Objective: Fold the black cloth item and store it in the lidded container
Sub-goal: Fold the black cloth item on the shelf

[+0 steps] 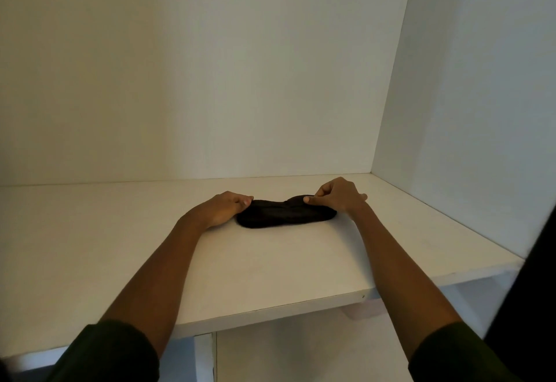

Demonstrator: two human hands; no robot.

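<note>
Clearly the cloth (285,212) was soft and light, a small black bundle lying on the white desk (270,264), towards the far side and a little right of centre. The left hand (226,207) was pinched narrow on its left end, thumb and fingers closed on the fabric. The right hand (337,195) was likewise closed on the far right edge, lifting it slightly. Such limp stuff would likely sag and slide, so the ends or corners looked the best places to hold. No lidded container was in view.
</note>
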